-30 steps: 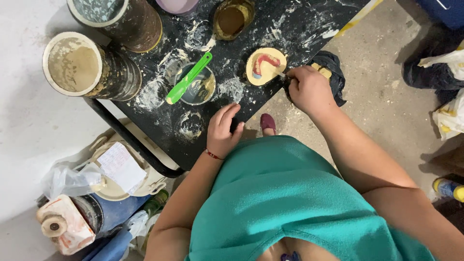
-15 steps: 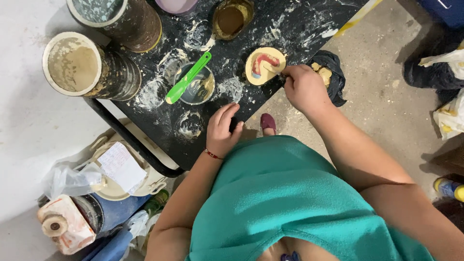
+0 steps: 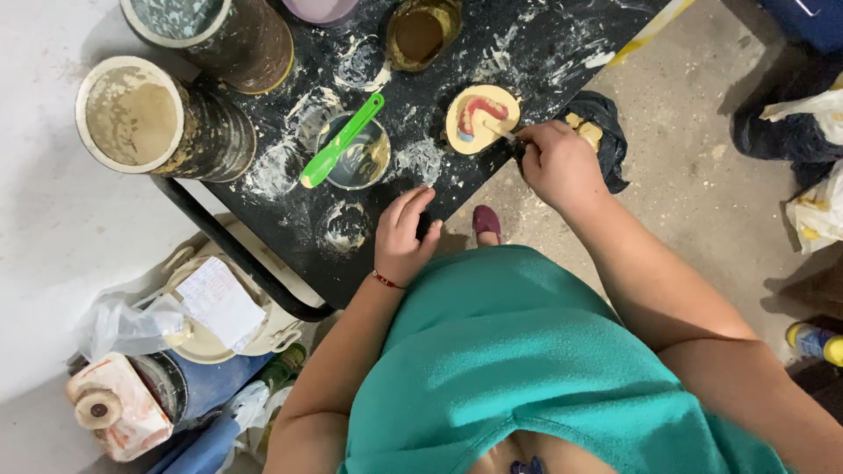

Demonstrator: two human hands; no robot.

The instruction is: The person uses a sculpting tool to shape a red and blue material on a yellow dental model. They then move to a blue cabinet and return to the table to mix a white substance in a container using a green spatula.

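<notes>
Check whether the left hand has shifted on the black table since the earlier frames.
No. The left hand rests in the same spot at the black table edge, just below the green spatula bowl.

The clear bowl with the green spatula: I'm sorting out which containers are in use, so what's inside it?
The green spatula rests across the clear bowl, blade end over the near rim. Whitish smears coat the glass. How much mix remains under the spatula cannot be seen.

Plaster-smeared black table (image 3: pixel 527 44) with tins (image 3: pixel 132 118)
</notes>
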